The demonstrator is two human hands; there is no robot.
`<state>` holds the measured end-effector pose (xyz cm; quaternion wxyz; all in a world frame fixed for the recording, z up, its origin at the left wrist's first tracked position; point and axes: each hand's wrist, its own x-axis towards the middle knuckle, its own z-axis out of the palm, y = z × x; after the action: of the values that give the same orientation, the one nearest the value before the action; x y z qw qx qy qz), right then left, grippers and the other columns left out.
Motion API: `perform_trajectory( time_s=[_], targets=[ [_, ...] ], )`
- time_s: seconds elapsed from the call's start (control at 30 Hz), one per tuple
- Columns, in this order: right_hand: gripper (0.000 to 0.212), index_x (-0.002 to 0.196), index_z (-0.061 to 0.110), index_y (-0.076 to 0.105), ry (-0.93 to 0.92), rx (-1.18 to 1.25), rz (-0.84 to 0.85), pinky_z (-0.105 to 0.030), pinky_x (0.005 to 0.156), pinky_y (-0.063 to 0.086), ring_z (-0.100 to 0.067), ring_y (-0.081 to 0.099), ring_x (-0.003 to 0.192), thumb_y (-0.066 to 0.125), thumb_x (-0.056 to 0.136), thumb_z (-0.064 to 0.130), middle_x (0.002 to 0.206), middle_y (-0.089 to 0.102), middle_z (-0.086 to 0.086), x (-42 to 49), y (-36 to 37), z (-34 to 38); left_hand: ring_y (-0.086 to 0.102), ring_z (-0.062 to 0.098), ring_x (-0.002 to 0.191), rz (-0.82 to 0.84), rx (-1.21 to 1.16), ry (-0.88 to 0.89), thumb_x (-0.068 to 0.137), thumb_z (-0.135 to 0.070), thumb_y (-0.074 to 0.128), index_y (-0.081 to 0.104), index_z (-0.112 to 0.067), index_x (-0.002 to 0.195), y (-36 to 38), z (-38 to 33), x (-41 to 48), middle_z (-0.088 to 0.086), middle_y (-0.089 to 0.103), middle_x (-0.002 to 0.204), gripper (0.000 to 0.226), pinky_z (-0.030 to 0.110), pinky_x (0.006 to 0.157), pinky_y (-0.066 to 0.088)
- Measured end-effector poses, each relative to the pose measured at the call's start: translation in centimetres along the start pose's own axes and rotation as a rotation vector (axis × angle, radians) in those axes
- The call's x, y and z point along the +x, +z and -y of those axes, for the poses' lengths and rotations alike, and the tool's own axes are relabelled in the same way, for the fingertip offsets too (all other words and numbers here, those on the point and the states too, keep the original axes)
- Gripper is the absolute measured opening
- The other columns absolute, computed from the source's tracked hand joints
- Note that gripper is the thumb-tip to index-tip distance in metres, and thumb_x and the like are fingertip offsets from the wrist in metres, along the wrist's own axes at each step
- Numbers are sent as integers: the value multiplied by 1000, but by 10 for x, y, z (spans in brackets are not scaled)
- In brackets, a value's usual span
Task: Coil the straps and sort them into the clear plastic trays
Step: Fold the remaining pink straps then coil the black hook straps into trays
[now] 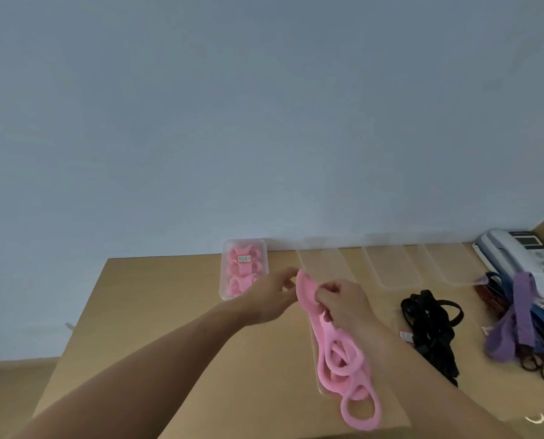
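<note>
At the back of the table [169, 312], against the wall, stands the filled tray [226, 280], already packed with pink coils and bearing a small label. Everything else lies to its right.

Just right of the filled tray and a little nearer the person, the left grip [272, 299] reaches in with its fingertips at the top end of the pink strap [305, 291]. It seems to pinch that end, though blur makes the contact hard to confirm. The strap's long axis runs from that raised end down and towards the person, ending in loose loops over what looks like another clear tray [314, 346] lying on the table.

Next right, the right grip [343, 304] is clenched round the strap a short way below its top, with the fingers curled over the band.

Since the strap trails away below the two hands, coiling probably means winding it from the top end downward. The left grip is the nearer one to the filled tray, so it would have the shorter reach to place a finished coil.

Farther right again, a row of empty clear trays [394, 288] lines the wall. In front of them lie the black straps [429, 324], then the purple straps [517, 315] tangled with blue and dark red ones, beside a telephone [517, 251].
</note>
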<state>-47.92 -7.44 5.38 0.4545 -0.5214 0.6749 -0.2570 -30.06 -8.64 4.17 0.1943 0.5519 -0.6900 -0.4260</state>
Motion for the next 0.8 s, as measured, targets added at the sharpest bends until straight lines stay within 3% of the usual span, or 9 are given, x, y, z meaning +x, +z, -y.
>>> perform_trajectory(
  time_s=[0.07,0.13,0.2,0.3,0.4,0.47,0.53,0.67,0.8],
  targets=[
    [16,62,7,58,-23,52,48,-26,45,34,-13,44,38,60,78,9,43,51,3,0,-21,17,55,11,112,-68,53,138,93,-25,61,41,-32,146,-10,-16,0,-5,51,139,57,32,97,49],
    [21,58,10,51,-35,41,121,-24,42,27,-15,36,41,62,76,8,47,43,-2,0,-40,30,41,6,125,-106,109,244,89,-21,68,26,-34,153,-19,-35,-1,-10,34,147,78,23,99,39],
    [25,52,14,52,-34,28,152,-23,42,24,-16,34,42,65,73,11,51,43,-3,-1,-58,41,43,2,126,-62,115,270,88,-18,70,40,-30,148,-26,-54,0,-12,43,142,68,17,97,39],
    [24,51,14,60,-30,76,171,-24,43,27,-19,36,45,65,74,17,54,49,-3,-1,-85,54,65,13,101,-2,3,177,88,-7,59,70,-15,115,-26,-83,1,1,72,111,30,28,89,53],
    [31,71,11,69,-84,68,206,-25,45,31,-18,44,50,63,75,42,61,60,-3,-5,-113,67,65,17,78,-54,-126,114,89,-6,51,69,-6,97,-20,-109,4,9,71,87,20,36,74,56],
    [50,82,18,76,-156,80,221,-24,45,36,-15,54,54,58,73,64,71,69,0,-7,-130,73,66,18,72,-116,-213,89,89,-9,48,66,-5,94,-16,-125,6,7,69,81,19,36,67,58],
    [55,89,27,78,-250,70,204,-25,54,43,-13,62,69,48,81,73,90,73,8,-8,-141,78,67,18,66,-170,-285,77,82,-18,49,64,-7,91,-15,-138,8,4,69,78,21,33,60,56],
    [46,100,32,75,-466,161,185,-29,73,45,-10,63,101,42,94,63,108,71,16,-10,-158,92,64,19,60,-317,-320,101,74,-24,47,63,-9,87,-16,-162,7,2,68,70,26,35,56,54],
    [35,86,21,77,-608,327,216,-34,71,45,-21,64,89,51,99,40,93,75,4,-13,-169,100,59,27,56,-429,-369,108,74,-20,49,62,-6,84,-19,-181,-2,10,65,69,22,37,53,49]
  ],
)
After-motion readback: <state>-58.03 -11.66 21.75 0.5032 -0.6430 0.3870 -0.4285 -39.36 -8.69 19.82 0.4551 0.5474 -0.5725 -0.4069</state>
